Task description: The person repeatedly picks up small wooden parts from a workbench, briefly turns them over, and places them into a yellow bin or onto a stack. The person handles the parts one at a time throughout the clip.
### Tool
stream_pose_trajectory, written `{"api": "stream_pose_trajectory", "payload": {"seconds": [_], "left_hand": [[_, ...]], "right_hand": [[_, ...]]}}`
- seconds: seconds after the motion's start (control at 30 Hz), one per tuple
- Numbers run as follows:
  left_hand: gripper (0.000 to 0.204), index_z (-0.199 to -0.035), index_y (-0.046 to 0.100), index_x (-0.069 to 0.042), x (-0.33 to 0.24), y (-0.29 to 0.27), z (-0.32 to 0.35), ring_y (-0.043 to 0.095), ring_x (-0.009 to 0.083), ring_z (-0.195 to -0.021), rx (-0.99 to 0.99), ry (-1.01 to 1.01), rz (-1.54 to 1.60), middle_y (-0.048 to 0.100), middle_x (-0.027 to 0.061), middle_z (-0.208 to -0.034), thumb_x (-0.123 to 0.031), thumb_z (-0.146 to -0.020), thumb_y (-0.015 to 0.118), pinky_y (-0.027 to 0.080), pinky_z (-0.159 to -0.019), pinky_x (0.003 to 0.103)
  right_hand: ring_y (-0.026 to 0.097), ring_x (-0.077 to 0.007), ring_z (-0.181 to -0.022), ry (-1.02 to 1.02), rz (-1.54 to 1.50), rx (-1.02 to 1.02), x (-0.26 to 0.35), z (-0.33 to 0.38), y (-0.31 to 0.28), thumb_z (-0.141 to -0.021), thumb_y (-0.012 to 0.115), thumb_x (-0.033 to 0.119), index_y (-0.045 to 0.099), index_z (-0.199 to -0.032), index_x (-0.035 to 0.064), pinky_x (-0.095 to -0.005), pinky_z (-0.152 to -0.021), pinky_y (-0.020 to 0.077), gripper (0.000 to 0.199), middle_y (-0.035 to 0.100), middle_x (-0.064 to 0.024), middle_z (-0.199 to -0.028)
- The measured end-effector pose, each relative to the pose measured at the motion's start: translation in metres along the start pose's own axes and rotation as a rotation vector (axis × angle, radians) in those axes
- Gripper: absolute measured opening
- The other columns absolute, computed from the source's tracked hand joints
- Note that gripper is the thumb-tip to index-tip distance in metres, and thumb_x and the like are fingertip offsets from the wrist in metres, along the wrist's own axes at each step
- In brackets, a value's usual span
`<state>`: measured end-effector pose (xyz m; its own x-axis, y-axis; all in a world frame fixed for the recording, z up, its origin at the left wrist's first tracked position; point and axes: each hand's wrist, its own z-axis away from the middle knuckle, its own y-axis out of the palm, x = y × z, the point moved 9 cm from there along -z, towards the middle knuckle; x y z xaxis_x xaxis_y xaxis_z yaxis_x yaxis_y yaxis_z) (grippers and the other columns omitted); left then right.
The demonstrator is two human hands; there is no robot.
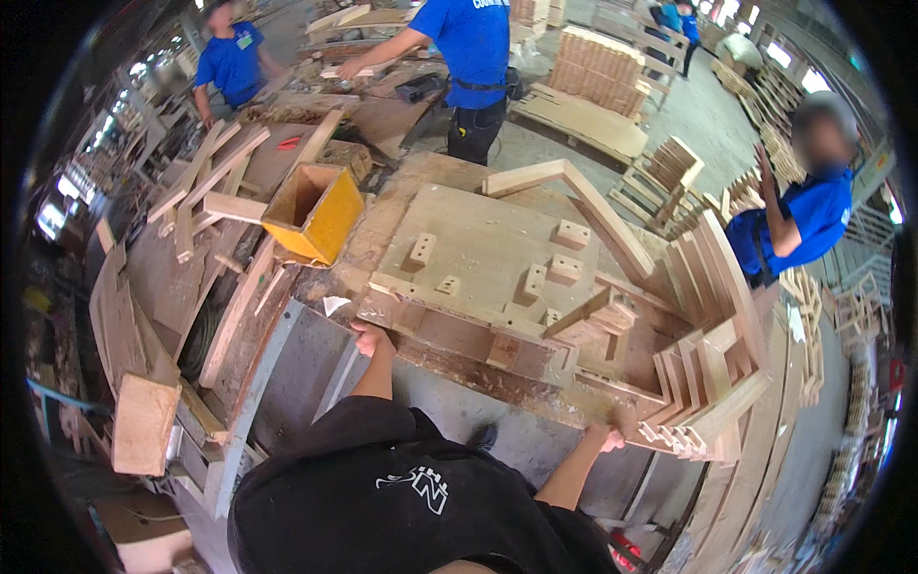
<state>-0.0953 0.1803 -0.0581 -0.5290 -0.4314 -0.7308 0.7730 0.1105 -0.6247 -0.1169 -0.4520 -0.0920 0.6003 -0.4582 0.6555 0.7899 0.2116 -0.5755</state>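
My left hand (368, 337) is closed round the front edge of the wooden workbench (449, 368), near its left end. Farther right, my right hand (604, 438) grips the same edge, next to a stack of angled wooden frames (703, 383); its fingers are partly hidden. Between and beyond my hands lies a flat wooden jig board (459, 239). Several small drilled wooden blocks stand on it, among them one block (573, 234) at the far right. A short stack of wood pieces (593, 318) leans by the jig's right side.
A yellow open-topped wooden box (320, 215) stands at the bench's left. An angled wooden frame (574, 191) lies at the back. Loose wood strips (206, 182) cover the left bench. Workers in blue shirts stand beyond, one person (798, 215) at the right. Stacked wood (598, 72) sits on a pallet.
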Motion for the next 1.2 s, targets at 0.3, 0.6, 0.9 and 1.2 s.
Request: {"api": "stream_pose_trajectory", "payload": {"seconds": [0.3,0.6,0.9,1.2], "left_hand": [[0.078,-0.091,0.062,0.008,0.003,0.019,0.006,0.063,0.0467,-0.087,0.011,-0.079,-0.041,0.064,0.0320,-0.090,-0.066,-0.087,0.038,0.051,-0.077,0.054],[0.070,-0.110,0.049,0.005,0.018,0.031,-0.025,0.056,0.0513,-0.096,0.130,-0.072,0.122,0.060,0.0347,-0.101,-0.061,-0.090,0.040,0.045,-0.080,0.056],[0.067,-0.121,0.039,0.001,0.041,0.067,-0.065,0.061,0.0345,-0.076,0.725,0.081,0.231,0.063,0.0199,-0.086,-0.057,-0.090,0.050,0.049,-0.065,0.044],[0.040,-0.096,0.063,-0.001,0.010,0.014,-0.258,0.066,0.0229,-0.071,1.083,0.164,0.089,0.068,0.0122,-0.081,-0.040,-0.086,0.064,0.052,-0.063,0.034]], "right_hand": [[0.065,-0.0384,-0.086,-0.230,0.229,-0.186,-0.003,-0.028,-0.013,-0.090,0.043,0.032,0.052,-0.107,0.0003,-0.0494,-0.072,0.0550,0.038,0.062,-0.0256,-0.103],[0.065,-0.0261,-0.068,-1.129,0.491,0.164,-0.034,0.104,-0.008,-0.094,0.051,0.037,0.062,-0.083,-0.0027,-0.0337,-0.059,0.0522,0.043,0.064,-0.0130,-0.073],[0.057,-0.0147,-0.075,-1.488,0.313,1.518,-0.032,0.532,0.107,-0.098,0.049,0.025,0.062,-0.092,-0.0023,-0.0283,-0.071,0.0470,0.031,0.061,-0.0074,-0.082],[0.059,-0.0303,-0.082,-2.435,0.126,1.818,-0.145,1.038,0.165,-0.085,0.067,0.018,0.062,-0.098,0.0036,-0.0412,-0.076,0.0446,0.020,0.063,-0.0123,-0.088]]}}
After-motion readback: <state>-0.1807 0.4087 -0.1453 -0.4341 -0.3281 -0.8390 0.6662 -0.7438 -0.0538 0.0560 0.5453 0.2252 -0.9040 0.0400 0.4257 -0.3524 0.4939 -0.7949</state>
